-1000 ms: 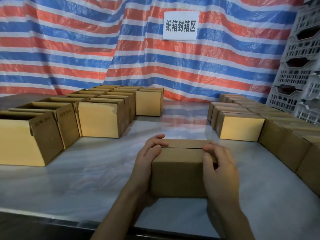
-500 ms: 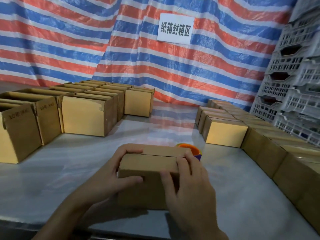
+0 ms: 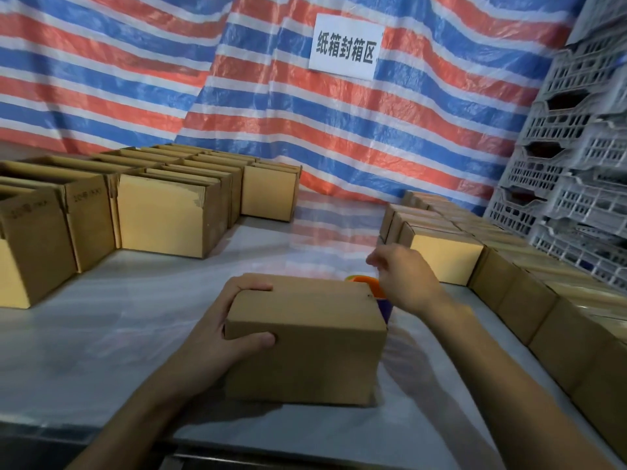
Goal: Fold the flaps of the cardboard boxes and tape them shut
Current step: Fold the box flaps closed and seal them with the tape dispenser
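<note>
Currently, my left hand (image 3: 217,330) grips the box (image 3: 305,337); my right hand (image 3: 403,279), fingers (image 3: 378,259) loose and empty, hovers over the tape dispenser (image 3: 369,285) behind its far right corner.

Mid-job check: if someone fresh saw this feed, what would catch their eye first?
The red, white and blue striped tarp fills the back, with a white sign high on it. Centre front, the left hand grips the left end of a closed cardboard box, while the right hand hovers past its far right corner above what looks like an orange and purple tape dispenser.
</note>
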